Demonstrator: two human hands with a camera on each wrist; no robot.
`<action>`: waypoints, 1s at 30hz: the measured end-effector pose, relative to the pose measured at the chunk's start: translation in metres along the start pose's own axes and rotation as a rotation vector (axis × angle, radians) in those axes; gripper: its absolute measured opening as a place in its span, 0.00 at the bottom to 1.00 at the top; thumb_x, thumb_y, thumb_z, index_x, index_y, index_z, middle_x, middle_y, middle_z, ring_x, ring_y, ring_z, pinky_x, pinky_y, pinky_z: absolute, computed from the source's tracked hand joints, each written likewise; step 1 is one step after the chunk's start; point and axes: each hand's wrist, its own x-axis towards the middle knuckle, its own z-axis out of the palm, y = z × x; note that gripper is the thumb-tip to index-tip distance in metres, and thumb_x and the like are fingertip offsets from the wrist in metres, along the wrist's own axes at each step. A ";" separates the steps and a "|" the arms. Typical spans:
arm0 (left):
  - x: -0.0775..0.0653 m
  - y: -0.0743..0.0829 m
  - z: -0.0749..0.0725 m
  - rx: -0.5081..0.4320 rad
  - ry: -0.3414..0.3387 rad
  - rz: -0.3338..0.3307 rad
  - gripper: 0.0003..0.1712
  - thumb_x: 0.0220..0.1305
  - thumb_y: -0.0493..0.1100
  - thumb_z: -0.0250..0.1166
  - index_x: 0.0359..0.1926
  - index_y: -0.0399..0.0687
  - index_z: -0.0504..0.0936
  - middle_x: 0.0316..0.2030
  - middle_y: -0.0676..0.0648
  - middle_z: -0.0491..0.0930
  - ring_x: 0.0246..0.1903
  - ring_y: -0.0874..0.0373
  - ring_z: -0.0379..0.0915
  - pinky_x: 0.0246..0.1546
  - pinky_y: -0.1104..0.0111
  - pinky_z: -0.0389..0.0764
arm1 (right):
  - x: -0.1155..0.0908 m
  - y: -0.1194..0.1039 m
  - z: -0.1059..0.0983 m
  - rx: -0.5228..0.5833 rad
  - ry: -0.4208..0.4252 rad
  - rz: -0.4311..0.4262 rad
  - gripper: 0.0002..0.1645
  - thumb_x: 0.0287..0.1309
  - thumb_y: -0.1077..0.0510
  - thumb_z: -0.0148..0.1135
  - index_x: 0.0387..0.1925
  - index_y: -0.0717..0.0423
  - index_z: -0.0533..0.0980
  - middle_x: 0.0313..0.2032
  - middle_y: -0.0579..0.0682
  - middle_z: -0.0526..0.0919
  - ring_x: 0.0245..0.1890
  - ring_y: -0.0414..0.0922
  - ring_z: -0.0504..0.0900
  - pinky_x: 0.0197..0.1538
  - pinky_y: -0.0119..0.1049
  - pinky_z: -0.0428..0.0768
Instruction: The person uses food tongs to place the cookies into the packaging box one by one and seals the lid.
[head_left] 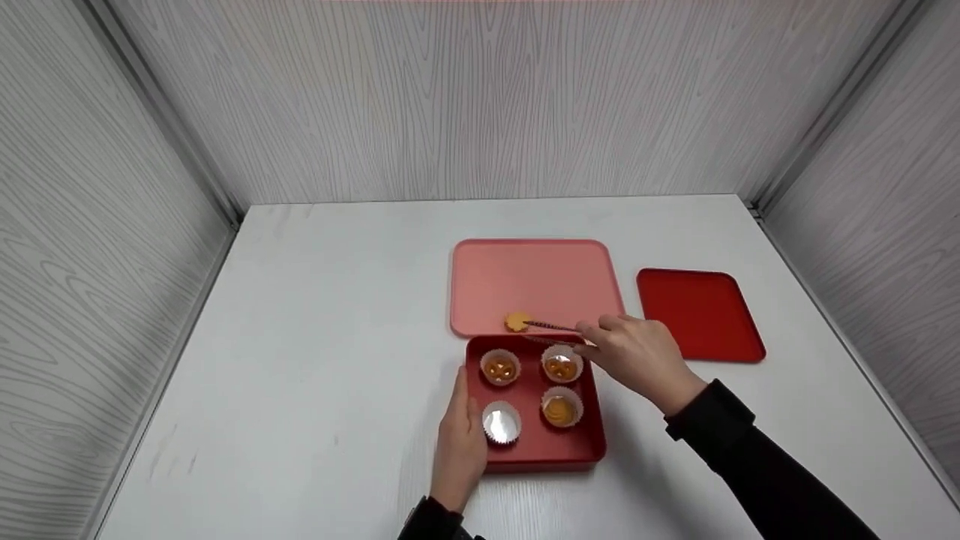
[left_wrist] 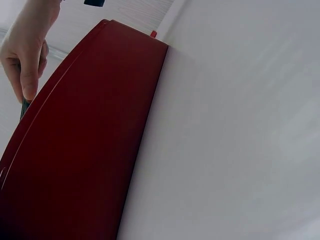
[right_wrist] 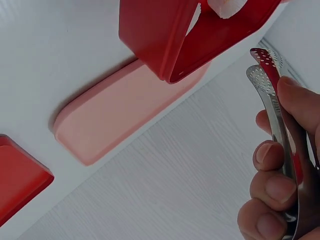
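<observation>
In the head view my right hand (head_left: 634, 352) holds metal tongs (head_left: 551, 325); the right wrist view shows fingers curled round them and perforated tips slightly apart. One tip lies by a yellow scalloped cookie (head_left: 515, 322) near the front edge of the pink tray (head_left: 525, 274). My left hand (head_left: 461, 450) rests along the left wall of a deep red box (head_left: 529, 442), fingers fairly straight. Inside are fluted cups: two with glossy amber treats (head_left: 500, 368), one with a swirled cookie (head_left: 559, 412), and a bare silvery cup (head_left: 501, 423). The left wrist view hides the left hand.
A smaller flat red tray (head_left: 701, 315) lies to the right of the pink tray. Grey wood-grain panels (head_left: 480, 97) enclose the white table (head_left: 322, 360) at the back and both sides. The box stands directly in front of the pink tray.
</observation>
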 end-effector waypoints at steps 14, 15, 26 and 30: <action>0.001 -0.004 0.001 0.001 0.023 0.047 0.31 0.81 0.35 0.44 0.80 0.36 0.51 0.79 0.40 0.55 0.77 0.46 0.50 0.76 0.50 0.55 | 0.012 0.025 0.023 0.206 -0.179 0.272 0.15 0.57 0.52 0.77 0.43 0.53 0.85 0.30 0.53 0.85 0.26 0.51 0.82 0.24 0.45 0.79; 0.001 -0.004 0.001 0.001 0.022 0.047 0.31 0.81 0.35 0.44 0.80 0.36 0.51 0.79 0.40 0.55 0.77 0.46 0.50 0.76 0.50 0.55 | 0.014 0.025 0.025 0.216 -0.199 0.284 0.15 0.57 0.52 0.76 0.44 0.54 0.85 0.31 0.54 0.86 0.27 0.51 0.83 0.25 0.45 0.79; 0.001 -0.004 0.001 0.016 0.024 0.035 0.31 0.81 0.35 0.43 0.80 0.37 0.51 0.79 0.41 0.55 0.77 0.45 0.50 0.76 0.50 0.55 | 0.037 0.027 0.040 0.315 -0.441 0.443 0.16 0.65 0.47 0.69 0.44 0.53 0.88 0.35 0.53 0.89 0.27 0.47 0.78 0.28 0.38 0.73; 0.001 -0.003 0.001 0.015 0.019 0.028 0.31 0.81 0.36 0.44 0.80 0.37 0.51 0.79 0.41 0.55 0.77 0.46 0.50 0.76 0.51 0.56 | 0.042 0.028 0.044 0.341 -0.504 0.482 0.16 0.65 0.45 0.68 0.39 0.52 0.89 0.31 0.50 0.87 0.25 0.46 0.75 0.28 0.37 0.70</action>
